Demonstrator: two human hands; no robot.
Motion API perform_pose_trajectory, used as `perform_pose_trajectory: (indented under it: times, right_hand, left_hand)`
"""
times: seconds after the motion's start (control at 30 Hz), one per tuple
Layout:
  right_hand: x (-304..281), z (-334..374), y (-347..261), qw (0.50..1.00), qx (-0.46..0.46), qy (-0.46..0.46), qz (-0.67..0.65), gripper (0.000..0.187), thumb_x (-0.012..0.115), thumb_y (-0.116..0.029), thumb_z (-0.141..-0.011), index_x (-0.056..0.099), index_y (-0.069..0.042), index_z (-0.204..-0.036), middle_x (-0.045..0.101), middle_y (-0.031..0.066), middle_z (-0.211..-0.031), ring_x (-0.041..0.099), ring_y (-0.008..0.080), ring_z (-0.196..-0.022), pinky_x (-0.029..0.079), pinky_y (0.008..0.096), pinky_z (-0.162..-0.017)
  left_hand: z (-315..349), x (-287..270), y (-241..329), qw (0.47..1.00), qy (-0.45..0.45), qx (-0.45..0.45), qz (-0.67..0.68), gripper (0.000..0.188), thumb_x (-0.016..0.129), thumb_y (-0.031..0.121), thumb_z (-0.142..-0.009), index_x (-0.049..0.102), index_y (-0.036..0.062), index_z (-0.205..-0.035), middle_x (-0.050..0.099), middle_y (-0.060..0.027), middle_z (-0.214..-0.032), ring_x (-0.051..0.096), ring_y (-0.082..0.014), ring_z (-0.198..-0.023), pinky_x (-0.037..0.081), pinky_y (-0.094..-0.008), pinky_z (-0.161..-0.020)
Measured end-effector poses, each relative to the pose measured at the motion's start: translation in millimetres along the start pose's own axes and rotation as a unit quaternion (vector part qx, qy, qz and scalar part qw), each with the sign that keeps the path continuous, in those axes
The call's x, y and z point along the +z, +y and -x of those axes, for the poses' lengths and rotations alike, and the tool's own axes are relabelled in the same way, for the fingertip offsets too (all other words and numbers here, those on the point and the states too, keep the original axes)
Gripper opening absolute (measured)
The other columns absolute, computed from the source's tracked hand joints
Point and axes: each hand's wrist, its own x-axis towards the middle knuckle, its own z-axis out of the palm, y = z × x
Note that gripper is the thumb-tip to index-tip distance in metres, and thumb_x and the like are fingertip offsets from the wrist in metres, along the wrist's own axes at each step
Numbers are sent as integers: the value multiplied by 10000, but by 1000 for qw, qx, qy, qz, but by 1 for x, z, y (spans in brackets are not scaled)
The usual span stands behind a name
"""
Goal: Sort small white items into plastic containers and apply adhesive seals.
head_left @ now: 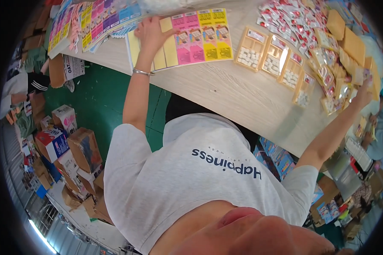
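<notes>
My left hand [151, 36] lies with fingers apart on a sheet of labels [202, 38], thumb stretched to the right. The sheet has pink and yellow printed strips on its right part and bare pale-yellow backing on its left. At the far right my right hand [361, 97] reaches in among clear plastic packs [327, 80]. Its fingers are closed around something small that I cannot make out. Between the hands, several cream compartment trays [249, 49] stand in a slanting row, with white pieces in the lower compartments and small packets in the upper ones.
A heap of small red-and-white sachets [283, 21] lies behind the trays, beside stacked cream trays [353, 44]. More colourful label sheets [102, 21] lie on the table [208, 89] at the left. Cardboard boxes [85, 148] crowd the green floor. Other people are at both sides.
</notes>
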Motion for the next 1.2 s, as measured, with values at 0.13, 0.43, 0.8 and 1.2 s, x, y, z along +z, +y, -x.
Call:
perform_pose_trajectory:
  times: [0.13,0.43,0.8,1.2]
  right_hand:
    - [65,148,-131,912,-159,-158,-345,291,592,53,-935,648,60,-1220,703,183,-1207,684,229,-1094,521,322,-977]
    - [156,413,-338,740,-551,-337,-190,391,710,-139,-860,668,-145,-1249,690,63,-1160,634,269,-1112,481,419,-963]
    - [170,433,-325,693,-630,-178,-302,439,737,-184,-739,715,-183,-1178,677,-23,-1105,624,207,-979,486,365,-869]
    - [-51,373,-263,512,-561,-597,-259,120,655,-111,-798,553,-76,-850,520,82,-823,570,277,-784,455,405,-693]
  left_hand:
    - [6,18,-22,972,33,43,228,325,762,450,-859,732,179,-1035,689,-33,-1112,539,-273,-1148,215,-533,-1070]
    - [1,-24,-19,933,63,101,340,131,696,297,-952,753,180,-954,720,52,-905,608,-172,-1025,154,-552,-1139]
    - [0,-12,-29,929,14,102,355,163,610,267,-980,708,151,-919,713,13,-903,603,-243,-1024,209,-586,-1071]
    - [-21,41,-35,994,90,43,42,194,596,315,-976,718,176,-1035,706,-54,-982,602,-244,-1083,296,-627,-1009]
